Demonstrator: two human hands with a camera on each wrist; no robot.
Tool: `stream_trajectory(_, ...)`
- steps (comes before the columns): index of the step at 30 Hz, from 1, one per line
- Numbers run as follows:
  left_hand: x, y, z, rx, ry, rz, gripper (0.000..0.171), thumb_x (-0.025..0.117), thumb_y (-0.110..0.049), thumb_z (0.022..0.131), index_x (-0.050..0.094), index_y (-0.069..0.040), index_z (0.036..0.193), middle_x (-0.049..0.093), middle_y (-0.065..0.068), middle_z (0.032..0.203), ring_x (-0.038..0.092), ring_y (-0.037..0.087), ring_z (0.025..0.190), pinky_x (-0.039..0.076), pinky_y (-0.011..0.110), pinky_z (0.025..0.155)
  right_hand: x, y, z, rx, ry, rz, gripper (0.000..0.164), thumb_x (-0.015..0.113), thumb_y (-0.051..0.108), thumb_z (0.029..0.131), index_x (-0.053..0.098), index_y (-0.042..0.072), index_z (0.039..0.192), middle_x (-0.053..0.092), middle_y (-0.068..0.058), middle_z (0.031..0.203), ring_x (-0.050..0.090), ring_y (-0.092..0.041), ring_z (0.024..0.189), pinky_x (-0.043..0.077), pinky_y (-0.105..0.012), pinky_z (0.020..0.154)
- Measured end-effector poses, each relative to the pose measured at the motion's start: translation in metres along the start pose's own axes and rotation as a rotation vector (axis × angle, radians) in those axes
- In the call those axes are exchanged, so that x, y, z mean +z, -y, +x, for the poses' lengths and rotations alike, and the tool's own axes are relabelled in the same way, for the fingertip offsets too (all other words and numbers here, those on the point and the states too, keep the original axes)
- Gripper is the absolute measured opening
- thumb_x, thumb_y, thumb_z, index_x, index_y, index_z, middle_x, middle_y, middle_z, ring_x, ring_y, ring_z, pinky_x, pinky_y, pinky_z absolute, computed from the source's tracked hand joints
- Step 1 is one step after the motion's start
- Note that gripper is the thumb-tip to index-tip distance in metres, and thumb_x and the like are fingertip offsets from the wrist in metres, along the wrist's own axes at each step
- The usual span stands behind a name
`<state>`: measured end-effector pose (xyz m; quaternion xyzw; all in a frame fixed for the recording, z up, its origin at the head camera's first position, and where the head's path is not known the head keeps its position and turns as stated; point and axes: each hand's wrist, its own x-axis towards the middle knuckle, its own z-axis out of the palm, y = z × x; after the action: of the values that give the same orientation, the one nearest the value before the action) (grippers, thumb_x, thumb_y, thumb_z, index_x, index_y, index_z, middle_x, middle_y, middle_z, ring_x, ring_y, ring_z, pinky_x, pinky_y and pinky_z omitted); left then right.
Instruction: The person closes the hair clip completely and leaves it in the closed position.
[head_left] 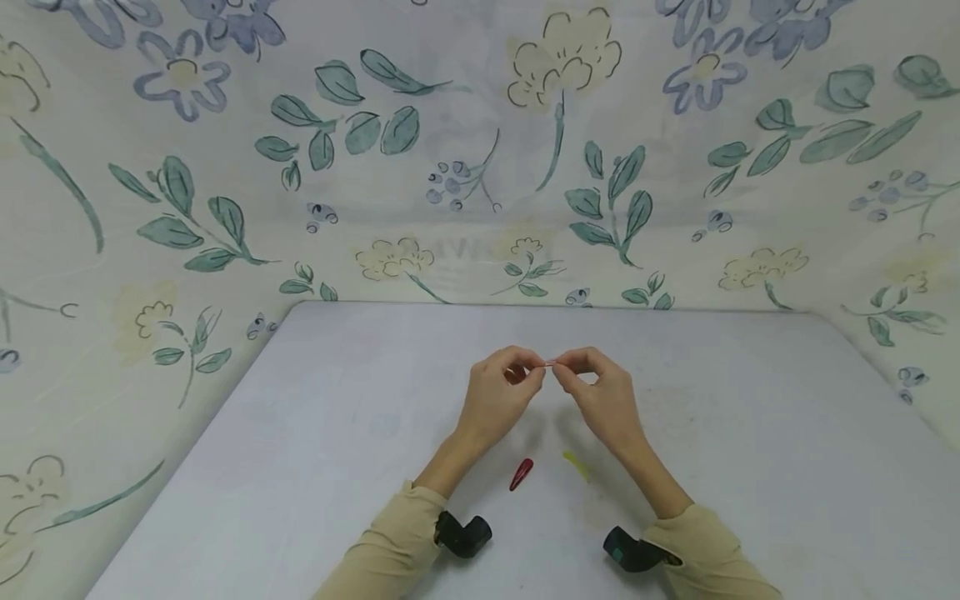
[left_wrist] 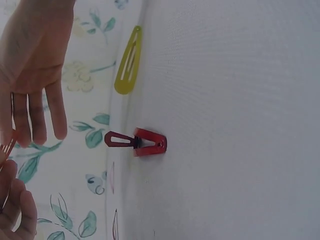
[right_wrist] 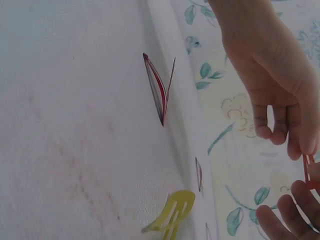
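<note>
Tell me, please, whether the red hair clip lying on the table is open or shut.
Open: in the right wrist view, the red hair clip has its two parts splayed apart.

The table (head_left: 300, 433) is spreading outward beyond the left hand (head_left: 498, 398) and the right hand (head_left: 606, 402), leaving passing room on either side. Between the forearms (head_left: 654, 477), a dark red clip (head_left: 521, 474), a yellow clip (head_left: 577, 467) and two black wrist devices (head_left: 465, 536) are obstructing; a pinched orange-red clip (head_left: 549, 364) is bridging the fingertips (head_left: 536, 362).
</note>
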<state>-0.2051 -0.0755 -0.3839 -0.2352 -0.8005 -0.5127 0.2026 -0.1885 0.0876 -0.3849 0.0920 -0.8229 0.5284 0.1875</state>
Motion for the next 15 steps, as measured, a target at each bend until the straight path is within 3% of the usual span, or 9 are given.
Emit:
stream_trajectory(6,-0.001,-0.001,0.012,0.023,0.077,0.012,0.004,0.068,-0.006,0.088,0.072,-0.006,0.090,0.070,0.003,0.082,0.059,0.013,0.072,0.050,0.023,0.066,-0.012,-0.004,0.009,0.019,0.075,0.013,0.012,0.070,0.016,0.093,0.070,0.006,0.099,0.070,-0.007,0.094,0.065,-0.022,0.082,0.054,-0.025,0.067)
stream_trajectory(12,-0.004,-0.007,0.035,0.017,0.143,0.022,0.004,0.068,-0.008,0.090,0.071,-0.008,0.092,0.070,0.001,0.083,0.059,0.012,0.073,0.050,0.024,0.067,-0.029,-0.001,0.030,0.026,0.185,0.081,0.018,0.066,0.016,0.095,0.067,0.000,0.104,0.068,-0.014,0.098,0.065,-0.032,0.092,0.059,-0.029,0.071)
stream_trajectory(15,-0.005,-0.011,0.046,-0.001,0.191,0.026,0.004,0.068,-0.009,0.091,0.071,-0.008,0.093,0.069,0.001,0.083,0.058,0.013,0.072,0.050,0.023,0.059,-0.037,0.001,0.041,0.036,0.233,0.094,0.020,0.065,0.014,0.096,0.065,-0.002,0.107,0.067,-0.017,0.101,0.064,-0.034,0.095,0.059,-0.033,0.072)
